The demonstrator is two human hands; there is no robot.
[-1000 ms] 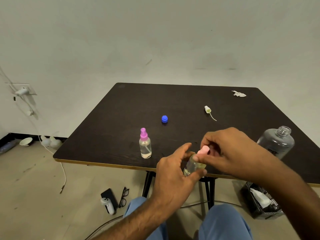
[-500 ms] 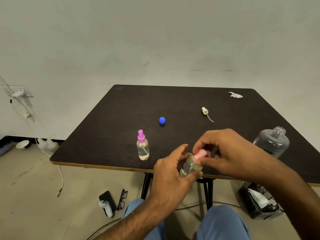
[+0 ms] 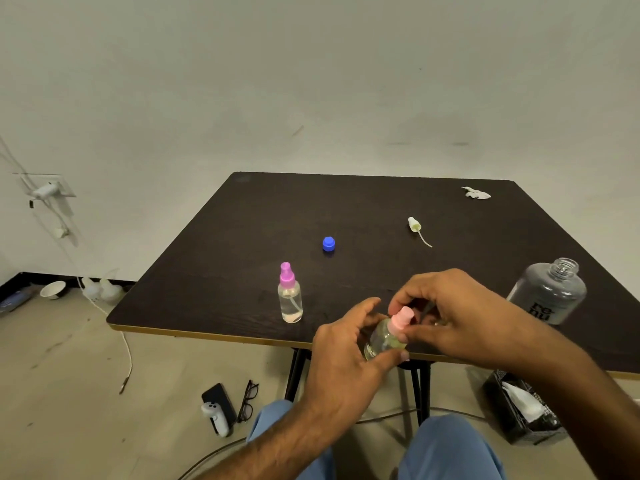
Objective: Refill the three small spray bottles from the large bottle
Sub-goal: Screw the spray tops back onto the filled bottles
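**Both hands on 1 small bottle**

Left hand (image 3: pixel 341 355) grips the small bottle (image 3: pixel 382 341) at the table (image 3: pixel 221 271) edge; right hand (image 3: pixel 450 317) pinches its pink cap (image 3: pixel 400 319). Left of them stands a second spray bottle (image 3: pixel 290 295); right, the uncapped large bottle (image 3: pixel 550 292).

Dark table (image 3: pixel 363 209) with pink-topped spray bottle (image 3: pixel 290 296), blue cap (image 3: pixel 328 243), loose sprayer head (image 3: pixel 415 226), large bottle (image 3: pixel 549 292), crumpled scrap (image 3: pixel 476 192).

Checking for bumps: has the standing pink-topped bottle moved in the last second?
No. The pink-topped bottle keeps the same offset from the blue cap on the table.
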